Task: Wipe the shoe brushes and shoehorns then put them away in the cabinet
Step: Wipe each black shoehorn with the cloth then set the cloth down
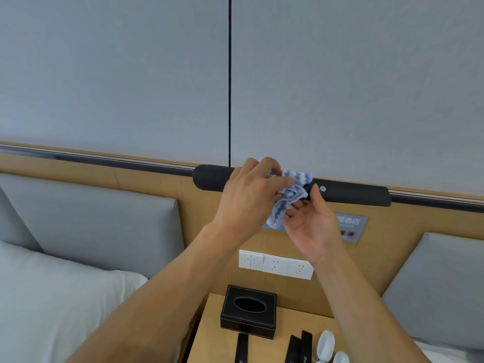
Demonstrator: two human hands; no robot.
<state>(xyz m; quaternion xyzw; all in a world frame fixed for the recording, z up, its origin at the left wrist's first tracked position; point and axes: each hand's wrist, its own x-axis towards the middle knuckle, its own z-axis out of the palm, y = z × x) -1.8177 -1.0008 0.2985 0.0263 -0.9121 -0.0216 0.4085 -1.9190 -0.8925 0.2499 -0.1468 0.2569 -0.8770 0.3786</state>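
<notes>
Grey wall panels (117, 74) are filling the upper room, a dark vertical seam (229, 79) running between them. Wood headboard (162, 184) is spanning the width below, topped by a rail; grey cushions (99, 221) are leaning against it on both sides, a white pillow (52, 297) lying at lower left. Wooden nightstand (296, 326) is standing between the beds, under white switches and sockets (276, 264). Black tissue box (248, 311) is sitting at the nightstand's back. Long black shoehorn (348, 193) is being held level in front of the headboard rail, ends showing to either side of the hands. Left hand (248, 197) is gripping a blue-and-white cloth (290, 192), fingers curled, pressing it round the shoehorn's middle. Right hand (311, 224) is pinching the shoehorn from beneath, thumb on top. Black sleeves (300, 347) with white lettering are lying flat on the nightstand's front, beside two white brushes (326, 343), partly cut off by the frame.
</notes>
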